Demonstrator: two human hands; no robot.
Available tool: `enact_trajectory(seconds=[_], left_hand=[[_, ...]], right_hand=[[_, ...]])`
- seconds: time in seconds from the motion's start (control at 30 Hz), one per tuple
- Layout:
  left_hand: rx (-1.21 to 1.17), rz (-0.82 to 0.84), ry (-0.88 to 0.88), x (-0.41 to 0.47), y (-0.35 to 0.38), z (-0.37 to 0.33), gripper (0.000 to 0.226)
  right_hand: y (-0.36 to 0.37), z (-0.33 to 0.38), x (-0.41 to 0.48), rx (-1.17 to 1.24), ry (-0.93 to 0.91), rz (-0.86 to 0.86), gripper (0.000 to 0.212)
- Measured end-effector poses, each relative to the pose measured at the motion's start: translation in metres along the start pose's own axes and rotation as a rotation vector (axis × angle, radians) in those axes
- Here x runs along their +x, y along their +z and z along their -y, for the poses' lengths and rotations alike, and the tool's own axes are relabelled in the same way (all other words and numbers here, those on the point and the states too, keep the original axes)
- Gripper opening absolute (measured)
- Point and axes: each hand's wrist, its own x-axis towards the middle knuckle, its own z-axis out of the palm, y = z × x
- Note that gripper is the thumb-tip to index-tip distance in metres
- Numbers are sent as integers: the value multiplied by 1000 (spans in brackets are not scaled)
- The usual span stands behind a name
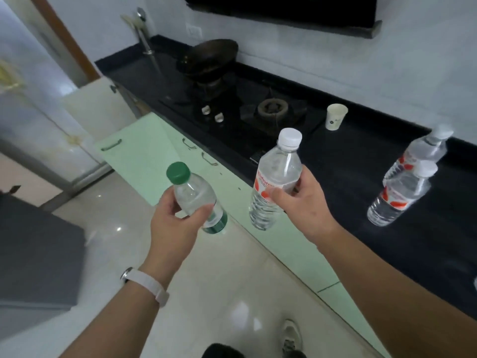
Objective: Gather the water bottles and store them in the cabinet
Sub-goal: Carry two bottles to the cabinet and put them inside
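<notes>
My left hand (175, 220) grips a clear bottle with a green cap and green label (192, 191), held over the floor in front of the cabinets. My right hand (302, 202) grips a clear bottle with a white cap and red label (277, 171) at the counter's front edge. Two more white-capped, red-labelled bottles stand on the black counter at the right: a nearer one (400, 195) and one behind it (420, 151). A pale green cabinet door (134, 156) stands swung open below the counter, left of both hands.
A gas hob (271, 109) with a dark wok (209, 58) sits on the counter's far part. A paper cup (335, 120) stands right of the hob. A grey box-like object (33, 249) is at the left on the tiled floor. My shoe (291, 337) shows below.
</notes>
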Motion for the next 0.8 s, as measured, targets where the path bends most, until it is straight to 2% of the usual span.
enact_trajectory(seconds=[0.23, 0.33, 0.43, 0.7, 0.8], left_hand=[[60, -180, -38, 10, -60, 12, 40], [78, -243, -75, 23, -96, 25, 42], [78, -286, -95, 41, -133, 44, 42], [28, -324, -126, 125, -266, 99, 38], [22, -327, -136, 159, -321, 114, 42]], right_hand=[[66, 5, 36, 25, -11, 161, 39], [106, 8, 48, -2, -6, 216, 46], [149, 12, 58, -43, -7, 266, 43], [312, 31, 91, -128, -72, 224, 32], [377, 43, 105, -152, -92, 256, 29]])
